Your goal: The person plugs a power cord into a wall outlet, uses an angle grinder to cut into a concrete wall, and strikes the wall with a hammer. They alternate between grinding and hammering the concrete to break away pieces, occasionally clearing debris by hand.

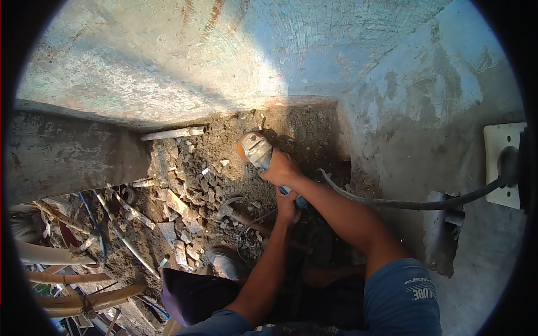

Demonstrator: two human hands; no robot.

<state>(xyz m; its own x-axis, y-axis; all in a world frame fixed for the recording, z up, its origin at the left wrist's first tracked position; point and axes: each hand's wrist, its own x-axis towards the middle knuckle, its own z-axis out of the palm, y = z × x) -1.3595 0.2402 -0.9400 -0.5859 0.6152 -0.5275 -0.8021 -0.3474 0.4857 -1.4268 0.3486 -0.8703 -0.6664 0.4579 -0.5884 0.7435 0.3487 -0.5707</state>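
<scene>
An angle grinder (pixel 258 151) with a metal gear head and blue body points toward the base of the wall, its orange-brown disc or guard (pixel 242 148) at the left. Wrapped round it just behind the gear head is my right hand (pixel 280 168). My left hand (pixel 287 206) grips the blue body lower down, nearer to me. Both hands are closed on the tool. Below and left of them, a hammer (pixel 226 209) lies on the rubble. The disc's far edge and whether it touches anything cannot be made out.
A dark cable (pixel 414 204) runs to a plug in the white wall socket (pixel 493 193). A broken hole (pixel 444 235) opens in the right wall. Broken rubble (pixel 182 204), a short pipe (pixel 175 133) and bamboo poles (pixel 106 297) lie leftward. A shoe (pixel 224 262) stands near the hammer.
</scene>
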